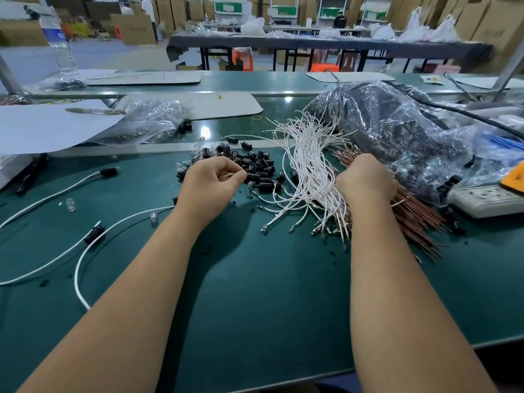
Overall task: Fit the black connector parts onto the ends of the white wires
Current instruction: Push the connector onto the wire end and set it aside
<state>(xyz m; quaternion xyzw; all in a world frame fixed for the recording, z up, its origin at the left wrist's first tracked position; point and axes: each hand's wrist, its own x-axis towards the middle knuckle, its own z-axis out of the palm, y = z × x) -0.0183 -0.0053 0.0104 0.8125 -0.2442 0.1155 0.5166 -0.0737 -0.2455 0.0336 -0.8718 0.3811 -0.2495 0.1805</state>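
A loose pile of black connector parts [256, 165] lies on the green table [269, 279], just beyond my left hand [212, 182]. That hand's fingers are curled at the pile's near edge and seem to pinch something thin; what it is I cannot tell. A bundle of white wires [309, 168] with metal tips fans out between my hands. My right hand [365, 180] is curled down into the wires and the brown wires [416, 219] to the right; its fingertips are hidden. Two white wires with black connectors fitted [95, 234] lie at the left.
A large clear bag of black parts [397, 129] fills the back right. A white power strip [487, 199] sits at the right edge. A smaller clear bag [150, 120] and a white sheet [42, 126] lie at the back left. Small glass bulbs [70, 205] are scattered about.
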